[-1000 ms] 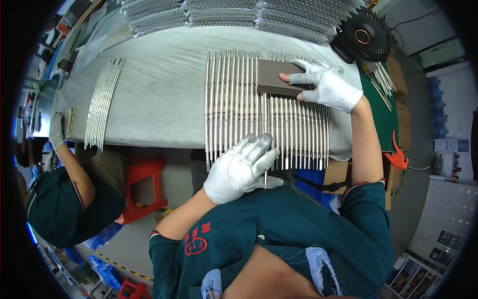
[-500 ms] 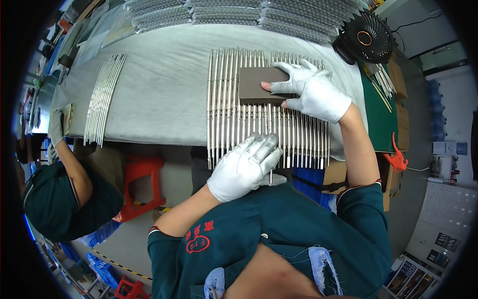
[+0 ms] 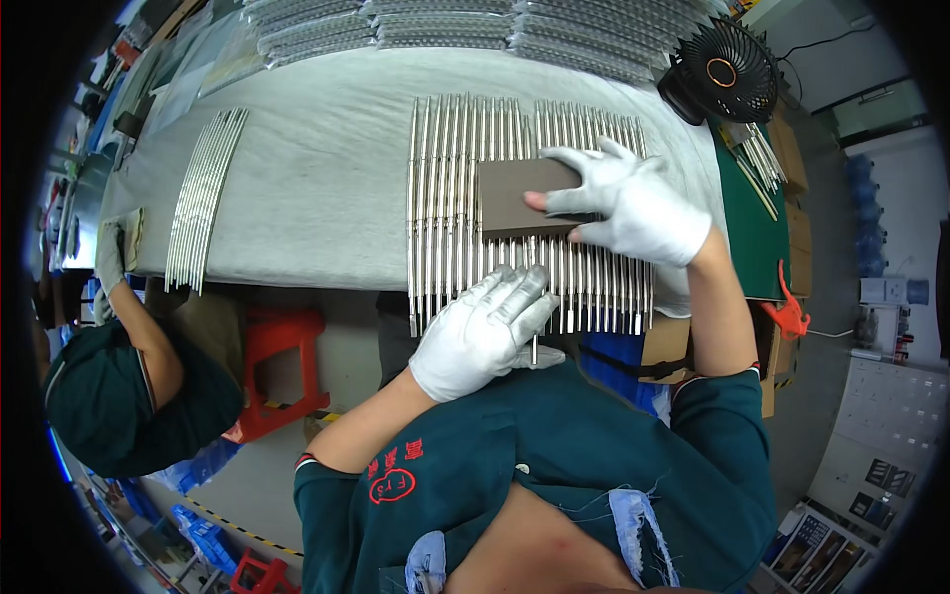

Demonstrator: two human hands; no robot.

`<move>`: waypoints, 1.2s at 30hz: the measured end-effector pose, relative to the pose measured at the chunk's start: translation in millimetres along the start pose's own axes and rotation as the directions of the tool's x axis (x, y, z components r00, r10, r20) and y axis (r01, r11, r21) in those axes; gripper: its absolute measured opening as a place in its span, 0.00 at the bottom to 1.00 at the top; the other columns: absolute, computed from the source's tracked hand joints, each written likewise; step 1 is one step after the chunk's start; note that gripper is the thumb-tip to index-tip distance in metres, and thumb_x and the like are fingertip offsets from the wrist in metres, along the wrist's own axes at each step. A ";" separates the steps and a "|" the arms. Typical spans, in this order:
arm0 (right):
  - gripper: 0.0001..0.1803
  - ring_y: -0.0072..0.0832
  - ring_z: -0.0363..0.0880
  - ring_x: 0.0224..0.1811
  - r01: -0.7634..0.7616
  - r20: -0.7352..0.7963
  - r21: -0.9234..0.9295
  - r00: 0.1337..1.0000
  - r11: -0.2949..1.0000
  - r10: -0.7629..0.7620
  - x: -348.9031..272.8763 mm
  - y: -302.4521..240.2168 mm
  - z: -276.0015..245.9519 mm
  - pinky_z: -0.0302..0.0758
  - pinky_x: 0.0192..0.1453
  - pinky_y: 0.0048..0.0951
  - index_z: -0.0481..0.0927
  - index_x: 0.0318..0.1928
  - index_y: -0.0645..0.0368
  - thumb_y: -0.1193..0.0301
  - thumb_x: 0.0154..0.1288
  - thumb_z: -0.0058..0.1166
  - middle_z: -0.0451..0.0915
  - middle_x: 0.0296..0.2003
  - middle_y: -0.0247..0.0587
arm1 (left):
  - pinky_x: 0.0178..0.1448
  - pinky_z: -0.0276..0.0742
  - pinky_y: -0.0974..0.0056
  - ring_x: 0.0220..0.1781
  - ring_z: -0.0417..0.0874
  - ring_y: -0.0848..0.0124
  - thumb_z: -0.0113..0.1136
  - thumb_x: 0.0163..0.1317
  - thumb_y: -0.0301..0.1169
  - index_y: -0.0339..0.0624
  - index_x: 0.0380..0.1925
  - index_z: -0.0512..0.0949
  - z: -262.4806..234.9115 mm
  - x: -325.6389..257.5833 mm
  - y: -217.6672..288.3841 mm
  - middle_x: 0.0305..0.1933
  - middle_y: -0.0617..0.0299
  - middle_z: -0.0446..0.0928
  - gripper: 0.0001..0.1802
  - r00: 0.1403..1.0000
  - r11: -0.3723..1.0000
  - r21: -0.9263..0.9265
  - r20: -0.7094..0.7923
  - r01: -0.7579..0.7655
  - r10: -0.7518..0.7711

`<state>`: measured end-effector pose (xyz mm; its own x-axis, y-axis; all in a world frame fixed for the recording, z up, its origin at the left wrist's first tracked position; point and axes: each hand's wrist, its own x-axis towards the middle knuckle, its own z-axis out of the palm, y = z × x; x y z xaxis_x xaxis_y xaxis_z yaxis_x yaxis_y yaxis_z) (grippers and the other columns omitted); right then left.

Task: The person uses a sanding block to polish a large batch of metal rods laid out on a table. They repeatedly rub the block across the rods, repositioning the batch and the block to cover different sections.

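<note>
Slim silver metal rods [image 3: 440, 188] lie side by side in a wide row on the table in front of me, running away from my body. A brown rectangular block [image 3: 510, 188] rests on top of them, and my right hand [image 3: 643, 203] in a white glove grips its right side, two bare fingertips showing. At the near edge of the row is my gloved left hand [image 3: 482, 332]. Its fingers lie over one metal rod [image 3: 535, 351] that sticks out nearer than the others, with the thumb below it. That rod's far part disappears among the rest under the block.
A smaller bundle of rods [image 3: 205, 198] lies on the table's left. Stacks of clear-wrapped rods [image 3: 435, 25] line the far edge. A black fan [image 3: 727, 74] stands at the far right. A co-worker [image 3: 139, 386] sits at left beside a red stool [image 3: 287, 361].
My right hand has drawn the brown block toward me along the rods, uncovering their far part. The left hand stays almost where it was.
</note>
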<state>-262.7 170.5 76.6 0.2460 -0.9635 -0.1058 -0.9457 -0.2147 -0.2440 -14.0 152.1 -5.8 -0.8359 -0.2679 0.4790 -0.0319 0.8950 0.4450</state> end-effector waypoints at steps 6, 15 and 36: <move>0.28 0.51 0.64 0.71 0.034 -0.018 0.049 0.999 0.998 -0.033 -9.1 5.5 5.1 0.54 0.74 0.60 0.81 0.61 0.32 0.62 0.57 0.66 0.68 0.68 0.46 | 0.62 0.78 0.48 0.54 0.83 0.50 0.76 0.44 0.51 0.37 0.53 0.74 0.2 1.9 -0.1 0.52 0.43 0.80 0.40 1.000 1.000 0.003 -0.009 -0.010 0.010; 0.33 0.40 0.71 0.67 -0.256 -0.070 0.205 0.959 0.945 0.275 -71.9 36.9 -11.8 0.62 0.72 0.46 0.79 0.64 0.37 0.64 0.54 0.67 0.70 0.68 0.48 | 0.65 0.75 0.49 0.57 0.81 0.52 0.74 0.46 0.52 0.37 0.52 0.76 -4.1 3.9 0.0 0.54 0.46 0.79 0.39 1.000 1.000 -0.012 0.011 0.015 -0.015; 0.38 0.37 0.63 0.74 -0.231 -0.382 0.531 0.793 0.815 0.474 -91.6 57.0 4.1 0.58 0.76 0.32 0.72 0.70 0.48 0.64 0.58 0.69 0.65 0.72 0.44 | 0.77 0.60 0.51 0.71 0.70 0.53 0.67 0.56 0.53 0.38 0.68 0.65 0.0 7.3 7.5 0.68 0.49 0.70 0.46 0.958 0.967 0.227 0.232 0.115 -0.168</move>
<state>-338.3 247.1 68.5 -0.3341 -0.9274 0.1684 -0.7148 0.1328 -0.6867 -20.3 156.9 1.0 -0.9226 -0.3243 0.2088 -0.2508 0.9158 0.3137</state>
